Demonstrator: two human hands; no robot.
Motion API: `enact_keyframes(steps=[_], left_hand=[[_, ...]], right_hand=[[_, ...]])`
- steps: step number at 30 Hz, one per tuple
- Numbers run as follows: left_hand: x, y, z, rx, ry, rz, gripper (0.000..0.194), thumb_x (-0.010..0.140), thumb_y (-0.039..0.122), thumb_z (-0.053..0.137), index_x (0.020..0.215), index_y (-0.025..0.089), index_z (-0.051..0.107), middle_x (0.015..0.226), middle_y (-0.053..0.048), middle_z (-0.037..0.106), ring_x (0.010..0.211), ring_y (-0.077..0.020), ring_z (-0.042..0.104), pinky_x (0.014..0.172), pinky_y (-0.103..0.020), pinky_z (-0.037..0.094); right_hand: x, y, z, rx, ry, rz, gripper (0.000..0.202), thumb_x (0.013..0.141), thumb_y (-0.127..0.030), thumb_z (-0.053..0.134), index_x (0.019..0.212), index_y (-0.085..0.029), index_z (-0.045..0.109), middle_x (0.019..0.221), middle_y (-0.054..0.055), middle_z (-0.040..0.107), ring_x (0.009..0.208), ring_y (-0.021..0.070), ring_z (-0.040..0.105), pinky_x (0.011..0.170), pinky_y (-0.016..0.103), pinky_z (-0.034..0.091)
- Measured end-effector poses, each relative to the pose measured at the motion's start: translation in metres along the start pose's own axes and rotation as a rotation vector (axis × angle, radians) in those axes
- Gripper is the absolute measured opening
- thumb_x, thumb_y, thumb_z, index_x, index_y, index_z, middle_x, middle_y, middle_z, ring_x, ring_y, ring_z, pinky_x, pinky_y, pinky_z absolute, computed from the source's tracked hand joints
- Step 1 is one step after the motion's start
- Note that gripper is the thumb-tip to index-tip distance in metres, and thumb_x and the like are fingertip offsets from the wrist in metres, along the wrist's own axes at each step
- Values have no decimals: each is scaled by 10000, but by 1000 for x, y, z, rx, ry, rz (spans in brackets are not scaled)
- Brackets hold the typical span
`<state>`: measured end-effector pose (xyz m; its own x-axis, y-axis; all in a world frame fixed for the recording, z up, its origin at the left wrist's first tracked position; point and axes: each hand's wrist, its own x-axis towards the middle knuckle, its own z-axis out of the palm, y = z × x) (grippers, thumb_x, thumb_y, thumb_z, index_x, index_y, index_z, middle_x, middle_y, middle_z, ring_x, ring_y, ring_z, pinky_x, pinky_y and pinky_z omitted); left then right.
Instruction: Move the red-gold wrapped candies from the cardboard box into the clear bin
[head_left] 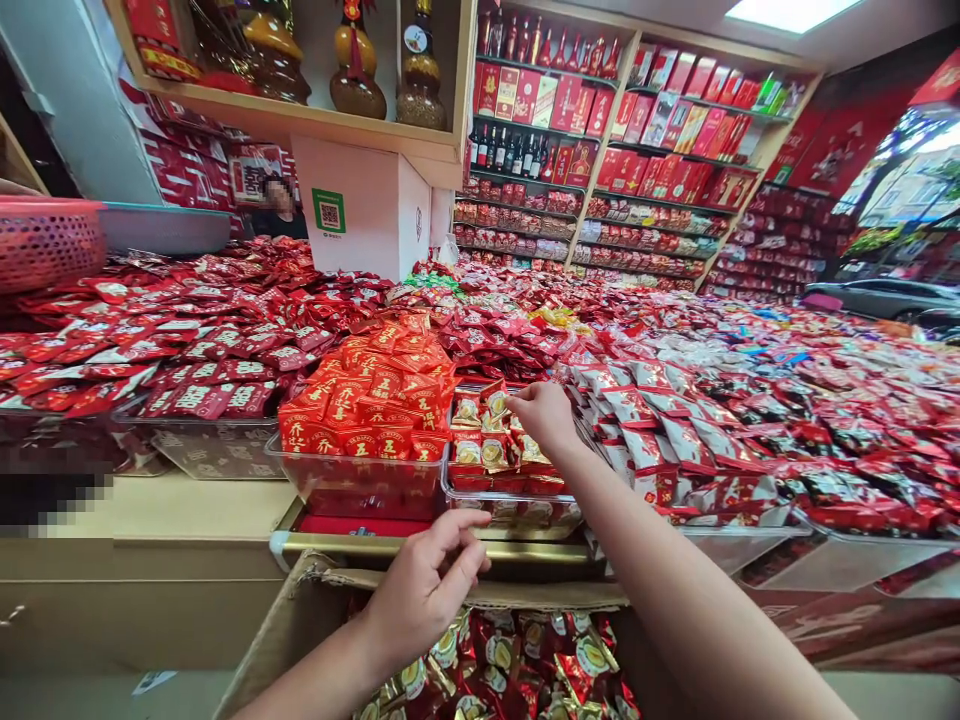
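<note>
My right hand reaches into a clear plastic bin of red and gold wrapped candies. Its fingers pinch the edge of one wrapped candy, which leans up at the back of the neat rows. Above the front flap of an open cardboard box, my left hand hovers with loosely bent fingers apart and nothing visible in them. Loose candies in the same red and gold wrappers fill the box below both arms.
An orange-red heap of packets stands directly left of the bin, and red-and-white packets rise to its right. A wooden cabinet overhangs the back left. A person is behind the counter. A pink basket sits far left.
</note>
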<state>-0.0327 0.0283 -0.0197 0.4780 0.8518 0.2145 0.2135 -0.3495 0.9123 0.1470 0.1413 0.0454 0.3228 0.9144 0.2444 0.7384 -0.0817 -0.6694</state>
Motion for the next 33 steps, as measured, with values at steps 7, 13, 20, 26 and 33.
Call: enact_keyframes(steps=[7,13,20,26,33], left_hand=[[-1,-1,0,139,-49,90,207,834,221,417,1020,188,501,717,-8,603,591,-111,522,571,-206,414],[-1,0,-1,200,-62,97,193,829,218,415,987,187,521,690,-3,598,566,-108,502,530,-191,391],[0,0,0,200,-57,82,184,826,222,425,961,191,548,698,-9,603,599,-117,528,556,-187,403],[2,0,0,219,-59,80,184,820,220,435,949,190,564,705,-14,611,608,-122,537,551,-186,406],[0,1,-3,268,-69,101,168,811,194,442,889,178,590,715,-19,624,654,-135,557,608,-205,412]], right_hand=[[23,10,32,-179,-95,111,184,603,-238,583,682,-95,670,667,135,647,601,191,580,503,253,367],[21,13,34,-272,-160,78,224,633,-246,554,753,-95,668,746,150,659,663,205,599,549,256,393],[19,17,33,-282,-144,2,232,646,-195,514,809,-96,647,783,154,651,707,223,592,587,282,397],[18,12,39,-201,-117,-218,221,697,-210,519,864,-116,630,889,122,622,866,198,539,735,267,383],[-33,-15,-5,-7,-146,-381,172,779,-252,462,792,-143,595,768,48,617,745,147,545,690,239,409]])
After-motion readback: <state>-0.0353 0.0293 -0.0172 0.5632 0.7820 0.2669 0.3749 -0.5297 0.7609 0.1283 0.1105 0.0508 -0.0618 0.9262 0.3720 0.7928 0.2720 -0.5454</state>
